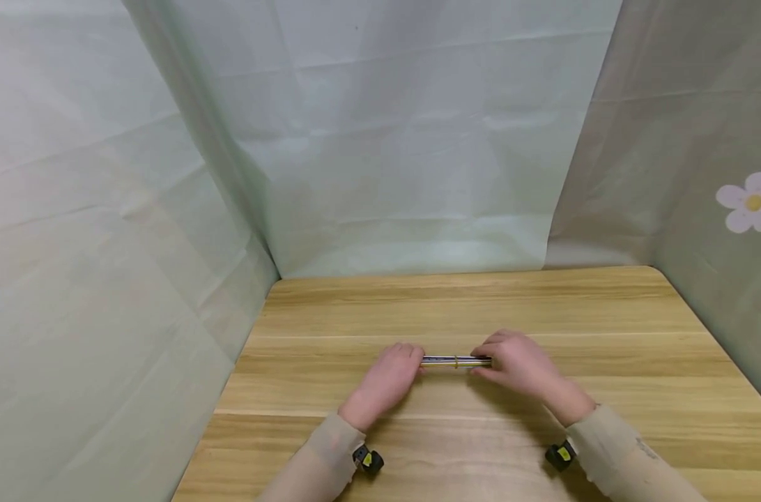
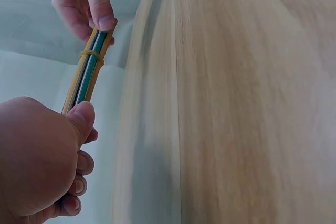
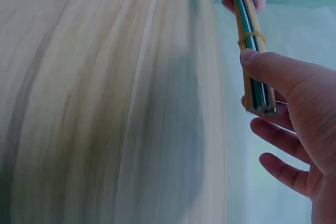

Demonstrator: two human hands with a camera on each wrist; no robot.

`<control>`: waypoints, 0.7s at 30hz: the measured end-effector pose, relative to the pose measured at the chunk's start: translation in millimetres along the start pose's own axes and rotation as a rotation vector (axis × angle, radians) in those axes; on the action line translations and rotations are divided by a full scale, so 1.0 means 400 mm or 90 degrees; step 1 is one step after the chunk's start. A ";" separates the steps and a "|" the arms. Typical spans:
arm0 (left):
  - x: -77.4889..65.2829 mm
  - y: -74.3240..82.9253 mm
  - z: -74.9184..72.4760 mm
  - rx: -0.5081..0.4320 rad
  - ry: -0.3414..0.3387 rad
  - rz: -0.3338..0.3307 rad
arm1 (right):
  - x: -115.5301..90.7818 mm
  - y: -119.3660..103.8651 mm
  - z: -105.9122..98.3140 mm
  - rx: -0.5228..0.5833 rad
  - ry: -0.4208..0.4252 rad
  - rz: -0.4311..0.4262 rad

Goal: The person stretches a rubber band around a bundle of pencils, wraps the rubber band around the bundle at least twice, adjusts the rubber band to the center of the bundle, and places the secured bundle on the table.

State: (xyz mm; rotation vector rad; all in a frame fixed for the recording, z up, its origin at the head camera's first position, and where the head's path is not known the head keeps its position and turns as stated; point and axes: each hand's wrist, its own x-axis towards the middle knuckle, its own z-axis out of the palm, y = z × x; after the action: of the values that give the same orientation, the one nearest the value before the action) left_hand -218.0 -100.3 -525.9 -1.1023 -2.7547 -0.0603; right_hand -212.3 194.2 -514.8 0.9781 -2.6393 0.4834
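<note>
A bundle of pencils (image 1: 442, 361), yellow, green and dark with pale lines, is held level above the table. A yellowish rubber band (image 2: 92, 56) circles it near the middle. My left hand (image 1: 389, 376) grips one end, thumb along the top and fingers curled beneath, as the left wrist view shows. Toward the other end, my right hand (image 1: 525, 366) pinches the bundle between thumb and forefinger; its other fingers (image 3: 283, 174) are spread loosely below. Blunt ends of the pencils (image 3: 261, 109) stick out past the right thumb. The ends inside the left hand are hidden.
A wood-grain table (image 1: 481, 307) with rounded corners spreads under both hands. Pale cloth walls (image 1: 405, 153) stand behind it and at both sides; a white flower (image 1: 753, 202) is printed on the right one. Small black devices (image 1: 368, 460) sit at both wrists.
</note>
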 end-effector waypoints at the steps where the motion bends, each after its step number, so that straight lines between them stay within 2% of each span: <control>1: 0.001 0.002 0.000 0.000 0.001 0.006 | 0.003 -0.004 0.003 0.005 0.001 -0.002; 8: 0.009 0.021 0.010 0.006 0.020 0.030 | 0.026 -0.027 0.033 0.011 0.008 -0.035; 13: 0.013 0.033 0.014 0.000 0.006 0.027 | 0.035 -0.035 0.050 0.009 0.015 -0.060; 21: 0.013 0.030 0.005 -0.029 -0.014 0.002 | 0.031 -0.027 0.045 0.043 0.005 -0.023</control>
State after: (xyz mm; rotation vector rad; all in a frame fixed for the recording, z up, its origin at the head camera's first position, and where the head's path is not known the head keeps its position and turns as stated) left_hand -213.7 -87.6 -527.4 -1.1259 -2.7830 -0.1114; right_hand -216.8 172.1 -524.2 1.0401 -2.6097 0.5697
